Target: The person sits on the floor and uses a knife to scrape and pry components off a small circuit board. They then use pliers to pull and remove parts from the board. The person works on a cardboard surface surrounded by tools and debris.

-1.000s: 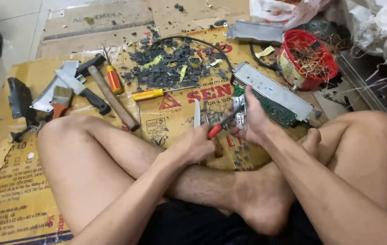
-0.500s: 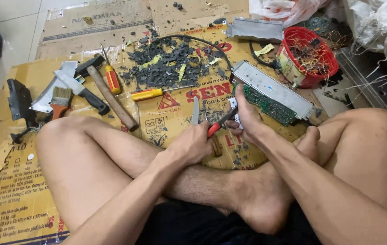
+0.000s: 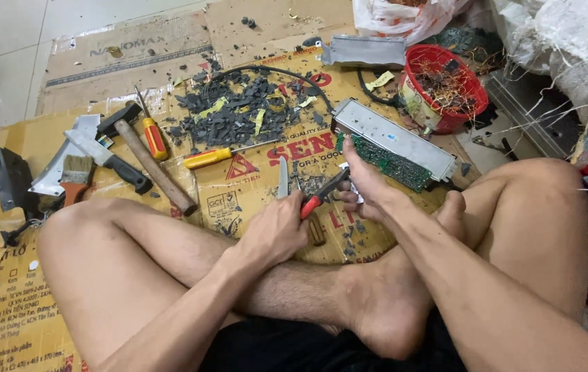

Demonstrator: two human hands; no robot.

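- left hand (image 3: 277, 231) — grip clamped on the red-handled black pliers (image 3: 321, 195), low over the brown printed cardboard sheet (image 3: 239, 189) on the floor.
- right hand (image 3: 363, 182) — fingers closed on a small pale part (image 3: 350, 187) at the pliers' tip.
- just beyond: long grey metal case with green circuit board (image 3: 394, 146).
- yellow-handled screwdriver (image 3: 206, 158) lies left, apart.

Soft even daylight, perhaps slightly blurred

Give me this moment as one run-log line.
left hand: grips red-handled pliers | right hand: holds small part at pliers' tip | green circuit board in metal casing beside right hand | surface: cardboard
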